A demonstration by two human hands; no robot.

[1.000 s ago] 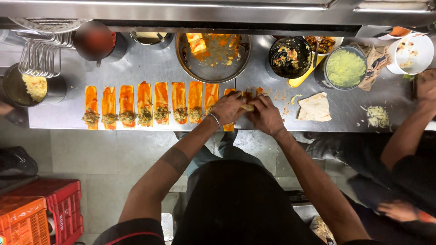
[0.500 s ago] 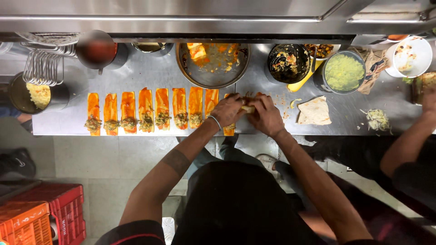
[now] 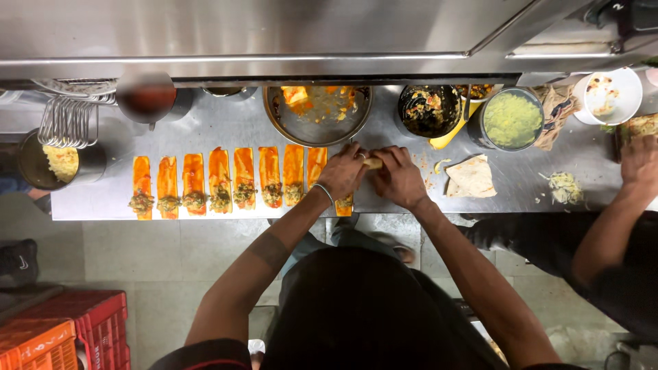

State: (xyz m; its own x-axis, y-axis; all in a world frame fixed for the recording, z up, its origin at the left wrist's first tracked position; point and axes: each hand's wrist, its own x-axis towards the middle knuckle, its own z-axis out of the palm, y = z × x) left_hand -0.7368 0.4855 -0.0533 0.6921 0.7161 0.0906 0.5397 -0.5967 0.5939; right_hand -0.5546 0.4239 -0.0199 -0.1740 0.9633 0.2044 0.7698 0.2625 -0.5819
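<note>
While both of your hands meet at the near edge of the steel counter (image 3: 226,130), they work a pale roll (image 3: 372,163) of dough sheet between them. Your left hand (image 3: 343,171) curls over its left end, fingers bent and pressing down; your right hand (image 3: 399,177) cups the right end, fingers closed around it. The roll lies at the right end of a row of sauced strips (image 3: 233,179), each orange with a mound of dark filling at its near end.

Judged from its look, the roll is light, soft and greasy with sauce; it would tear or squeeze out filling under hard pressure, so an even hold along its length with the fingertips suits it better than a pinch at one spot.

Behind the strips stand a wide steel pan (image 3: 317,113) with sauce, a dark bowl of filling (image 3: 430,109) and a tub of green paste (image 3: 512,120). A folded flatbread (image 3: 471,177) lies to the right. Another person's hand (image 3: 639,161) works at the far right; red crates (image 3: 62,329) sit on the tiled floor.
</note>
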